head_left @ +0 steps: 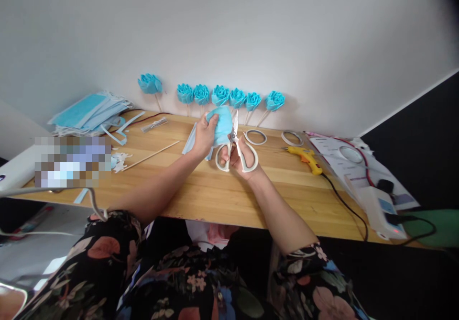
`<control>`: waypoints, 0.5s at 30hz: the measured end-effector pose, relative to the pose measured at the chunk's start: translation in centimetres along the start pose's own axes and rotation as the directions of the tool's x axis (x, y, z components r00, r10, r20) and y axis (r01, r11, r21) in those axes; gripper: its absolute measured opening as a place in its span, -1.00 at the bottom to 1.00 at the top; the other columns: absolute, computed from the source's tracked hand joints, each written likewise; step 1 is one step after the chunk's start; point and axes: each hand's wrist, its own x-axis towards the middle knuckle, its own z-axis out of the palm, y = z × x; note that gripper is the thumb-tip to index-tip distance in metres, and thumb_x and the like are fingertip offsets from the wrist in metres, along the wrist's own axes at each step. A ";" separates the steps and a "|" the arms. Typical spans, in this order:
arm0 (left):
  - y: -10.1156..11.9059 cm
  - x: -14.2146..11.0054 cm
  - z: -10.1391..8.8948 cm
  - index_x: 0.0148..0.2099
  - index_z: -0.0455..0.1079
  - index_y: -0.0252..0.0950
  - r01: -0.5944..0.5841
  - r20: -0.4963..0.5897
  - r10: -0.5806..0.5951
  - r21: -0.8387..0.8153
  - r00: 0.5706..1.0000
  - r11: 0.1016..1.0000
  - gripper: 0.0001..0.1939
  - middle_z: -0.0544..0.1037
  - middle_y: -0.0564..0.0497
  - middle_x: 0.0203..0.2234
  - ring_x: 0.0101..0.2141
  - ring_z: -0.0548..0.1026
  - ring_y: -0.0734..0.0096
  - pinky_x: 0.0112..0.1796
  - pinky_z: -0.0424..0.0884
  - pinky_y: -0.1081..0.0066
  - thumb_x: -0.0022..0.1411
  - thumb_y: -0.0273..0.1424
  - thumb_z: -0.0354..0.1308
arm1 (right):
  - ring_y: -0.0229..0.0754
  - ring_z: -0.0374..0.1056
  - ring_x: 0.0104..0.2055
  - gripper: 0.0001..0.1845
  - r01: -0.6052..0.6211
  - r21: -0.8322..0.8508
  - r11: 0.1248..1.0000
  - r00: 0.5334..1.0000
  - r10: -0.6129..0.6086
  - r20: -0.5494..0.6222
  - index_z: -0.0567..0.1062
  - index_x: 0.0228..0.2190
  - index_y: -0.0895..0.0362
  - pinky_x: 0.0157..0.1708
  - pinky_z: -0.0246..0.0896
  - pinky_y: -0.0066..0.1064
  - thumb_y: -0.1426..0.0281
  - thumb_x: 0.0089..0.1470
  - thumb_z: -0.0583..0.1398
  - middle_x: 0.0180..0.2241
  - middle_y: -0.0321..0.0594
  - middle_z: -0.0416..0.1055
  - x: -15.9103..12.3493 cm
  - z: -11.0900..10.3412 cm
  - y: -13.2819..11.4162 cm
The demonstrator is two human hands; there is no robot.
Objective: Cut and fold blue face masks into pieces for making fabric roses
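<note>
My left hand (pixel 205 134) pinches a folded piece of blue face-mask fabric (pixel 224 123) above the middle of the table. White-handled scissors (pixel 250 161) are in my right hand (pixel 241 156), with my fingers through the handle loops. The blades point up and away, just right of the fabric; whether they touch it I cannot tell. Beneath my left hand lie pale blue mask strips (pixel 189 139). Behind, a row of blue fabric flowers (pixel 220 95) on sticks stands along the wall.
Blue face masks (pixel 84 112) are stacked at the left, with cut strips (pixel 124 131) and a wooden stick (pixel 152 155) nearby. Tape rolls (pixel 292 138) and a yellow glue gun (pixel 306 159) lie right. Its black cord runs toward a white power strip (pixel 382 212).
</note>
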 end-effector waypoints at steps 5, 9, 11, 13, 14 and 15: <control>-0.2 0.0 0.0 -0.23 0.35 -0.27 0.042 -0.009 -0.043 -0.042 0.999 0.998 -0.64 0.46 0.05 -0.42 -0.40 0.44 0.45 -0.36 0.36 0.44 0.27 -0.05 0.17 | -0.26 0.26 -0.57 -0.50 0.017 0.031 0.999 1.000 -0.017 0.000 0.42 -0.15 0.05 -0.55 0.28 -0.41 -0.10 0.22 0.06 -0.57 -0.37 0.36 0.1 0.0 0.2; -0.4 0.0 0.0 -0.26 0.33 -0.27 0.056 -0.013 -0.057 -0.047 0.998 0.997 -0.65 0.46 0.06 -0.44 -0.41 0.44 0.46 -0.36 0.36 0.44 0.26 -0.06 0.18 | -0.28 0.21 -0.60 -0.49 0.028 0.062 0.998 1.000 -0.028 0.000 0.43 -0.17 0.07 -0.58 0.24 -0.42 -0.11 0.21 0.08 -0.61 -0.40 0.32 0.0 0.4 0.1; -0.5 0.0 0.0 -0.26 0.33 -0.26 0.057 -0.008 -0.058 -0.048 0.998 0.997 -0.64 0.46 0.07 -0.45 -0.42 0.43 0.46 -0.36 0.35 0.44 0.26 -0.05 0.18 | -0.30 0.19 -0.62 -0.49 0.023 0.074 0.997 1.000 -0.023 -0.004 0.44 -0.18 0.08 -0.60 0.23 -0.44 -0.11 0.21 0.09 -0.62 -0.41 0.32 -0.1 0.6 0.0; -0.5 0.0 0.0 -0.26 0.33 -0.26 0.058 -0.005 -0.059 -0.046 0.998 0.997 -0.63 0.46 0.07 -0.45 -0.42 0.43 0.45 -0.36 0.34 0.43 0.25 -0.03 0.18 | -0.33 0.16 -0.64 -0.50 0.014 0.080 0.997 1.000 -0.013 -0.019 0.44 -0.19 0.08 -0.61 0.20 -0.46 -0.10 0.21 0.09 -0.62 -0.41 0.32 -0.2 0.7 -0.1; -0.5 0.1 0.0 -0.26 0.33 -0.26 0.061 -0.006 -0.061 -0.044 0.998 0.997 -0.63 0.46 0.06 -0.46 -0.42 0.43 0.45 -0.37 0.34 0.43 0.25 -0.03 0.18 | -0.33 0.16 -0.64 -0.50 0.009 0.081 0.997 1.000 -0.007 -0.026 0.44 -0.19 0.08 -0.61 0.19 -0.47 -0.10 0.22 0.09 -0.62 -0.42 0.31 -0.2 0.8 -0.1; -0.6 0.1 0.0 -0.26 0.33 -0.26 0.063 -0.008 -0.064 -0.043 0.998 0.997 -0.63 0.46 0.06 -0.45 -0.42 0.44 0.44 -0.37 0.34 0.43 0.25 -0.03 0.18 | -0.34 0.15 -0.64 -0.50 0.006 0.082 0.997 0.999 -0.003 -0.032 0.45 -0.19 0.08 -0.62 0.19 -0.47 -0.09 0.22 0.09 -0.62 -0.42 0.31 -0.3 0.8 -0.1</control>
